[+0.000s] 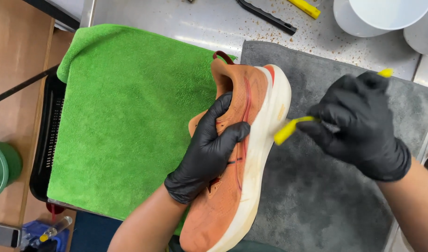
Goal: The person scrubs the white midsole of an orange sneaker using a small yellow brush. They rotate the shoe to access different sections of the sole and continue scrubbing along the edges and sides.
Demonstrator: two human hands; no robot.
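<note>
Bare green towel (125, 126) left; white bowls (382, 18) crowd top right.

Only one likely screen — a small dark phone-like slab (4, 234) lying flat at bottom left, beside a blue wrapper-like thing (38, 232) (too blurred to tell).

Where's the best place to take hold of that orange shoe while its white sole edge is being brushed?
Probably the upper at midfoot, from the green towel side, as the left hand does. The orange shoe lies on its side, white sole edge facing the right hand and its yellow brush, so that grip leaves the edge clear.
</note>
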